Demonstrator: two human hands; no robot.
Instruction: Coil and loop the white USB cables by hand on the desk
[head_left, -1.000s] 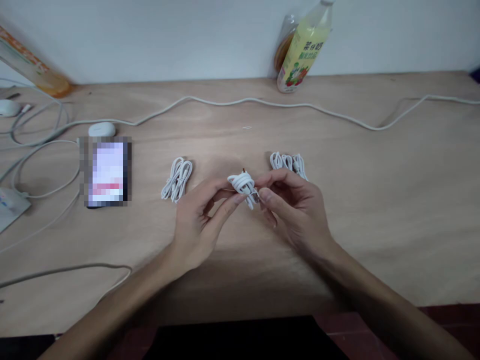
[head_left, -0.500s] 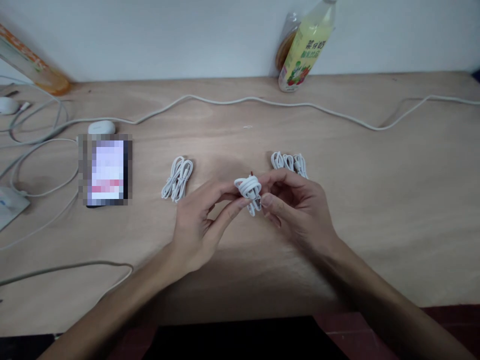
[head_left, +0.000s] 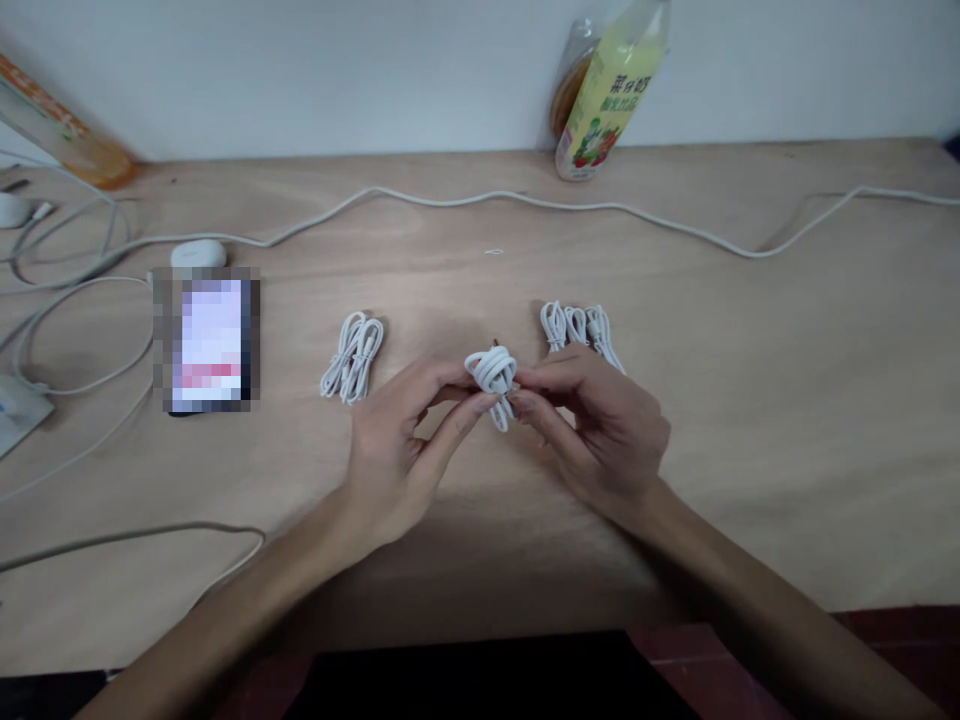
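Observation:
A small coiled white cable (head_left: 493, 375) is pinched between both hands a little above the wooden desk (head_left: 750, 400). My left hand (head_left: 397, 450) grips its left side with thumb and forefinger. My right hand (head_left: 600, 430) grips its right side, fingers curled under. Another bundled white cable (head_left: 352, 356) lies on the desk to the left. A third white cable bundle (head_left: 579, 326) lies just behind my right hand.
A phone (head_left: 210, 340) with a lit screen lies at the left, with a white earbud case (head_left: 198, 254) behind it. A long white cord (head_left: 525, 205) runs across the back. A yellow drink bottle (head_left: 609, 90) leans at the wall. More loose cords (head_left: 67, 300) lie far left.
The coiled cable has turned slightly in my fingers and my right hand has closed tighter around it. The other cables have stayed put.

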